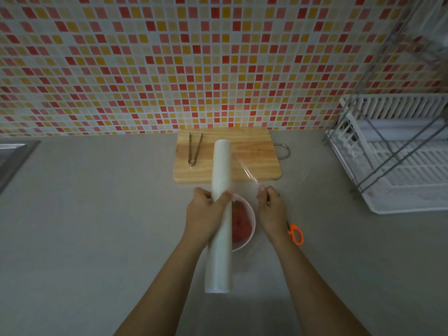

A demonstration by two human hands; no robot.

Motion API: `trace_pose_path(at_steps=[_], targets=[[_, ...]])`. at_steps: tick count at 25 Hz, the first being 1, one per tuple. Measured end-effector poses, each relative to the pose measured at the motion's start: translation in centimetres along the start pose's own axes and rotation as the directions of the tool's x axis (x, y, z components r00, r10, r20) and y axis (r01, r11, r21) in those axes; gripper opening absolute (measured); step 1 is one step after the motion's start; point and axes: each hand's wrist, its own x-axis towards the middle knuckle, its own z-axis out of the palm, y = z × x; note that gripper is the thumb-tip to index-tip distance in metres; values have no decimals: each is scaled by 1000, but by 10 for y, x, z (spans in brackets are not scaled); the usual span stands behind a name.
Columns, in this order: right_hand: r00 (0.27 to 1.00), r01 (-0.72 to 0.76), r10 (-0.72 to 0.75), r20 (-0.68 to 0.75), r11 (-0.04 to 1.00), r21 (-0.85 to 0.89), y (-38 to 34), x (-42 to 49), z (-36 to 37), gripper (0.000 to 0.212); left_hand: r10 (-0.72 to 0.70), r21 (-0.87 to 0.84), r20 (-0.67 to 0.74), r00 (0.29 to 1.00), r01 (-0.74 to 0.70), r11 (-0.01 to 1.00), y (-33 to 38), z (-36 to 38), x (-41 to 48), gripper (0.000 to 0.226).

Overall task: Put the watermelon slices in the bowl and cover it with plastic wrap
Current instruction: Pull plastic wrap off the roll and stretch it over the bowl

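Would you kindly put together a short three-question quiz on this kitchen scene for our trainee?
1. True or false: the watermelon is already in the bowl.
2. What lies on the cutting board? A) tongs B) a spoon C) a knife
3. Fill in: the left hand grips the ___ while the right hand pinches the film pulled from it.

Key: 1 true. 2 A. 3 plastic wrap roll.
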Motion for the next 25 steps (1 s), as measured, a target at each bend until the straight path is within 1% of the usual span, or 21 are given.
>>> trace_pose_path(at_steps=[1, 2, 4, 5, 7, 8, 10, 12, 14, 15, 18, 20, 22, 25], targets=[[1000, -24, 24, 9, 1000, -1, 5, -1, 0, 34, -24, -26, 3, 1000, 24, 999, -2, -3, 2, 37], [999, -41, 41, 22, 999, -5, 9, -1, 0, 34, -48, -58, 22, 999, 49, 997, -3, -6, 3, 41], [997, -58, 59, 44, 998, -26, 14, -1, 1, 34, -98, -140, 80, 992, 109, 984, -6, -12, 5, 58], [997, -61, 63, 48, 997, -43, 15, 0, 2, 36, -131, -173, 111, 985, 149, 974, -7, -14, 6, 63], [995, -68, 72, 67, 996, -53, 18, -1, 5, 40, -163, -209, 130, 978, 187, 960, -10, -15, 4, 63], [994, -74, 78, 82, 996, -48, 20, -1, 7, 40, -149, -196, 117, 982, 170, 966, -12, -15, 3, 62], [992, -76, 80, 98, 996, -47, 25, -3, 10, 38, -77, -95, 72, 994, 84, 992, -19, -15, 1, 59], [992, -76, 80, 100, 996, -43, 29, -4, 11, 34, -40, -33, 14, 999, 41, 999, -25, -18, 1, 53], [992, -79, 82, 94, 996, -35, 31, -4, 11, 32, -48, -39, -28, 998, 46, 998, -28, -23, 6, 41], [992, -82, 85, 92, 996, -33, 31, -3, 11, 32, -70, -65, -20, 997, 69, 996, -29, -25, 8, 39], [992, -80, 84, 97, 995, -52, 31, -4, 12, 37, -123, -150, 40, 992, 128, 980, -33, -32, 9, 53], [993, -65, 70, 96, 996, -58, 32, -6, 13, 38, -69, -79, 35, 997, 72, 994, -37, -35, 6, 56], [995, -54, 58, 86, 997, -51, 32, -7, 13, 38, 4, 31, -11, 1000, -4, 1000, -41, -37, 6, 55], [996, -53, 56, 67, 997, -51, 31, -7, 14, 38, 56, 101, -81, 995, -48, 994, -46, -41, 11, 44]])
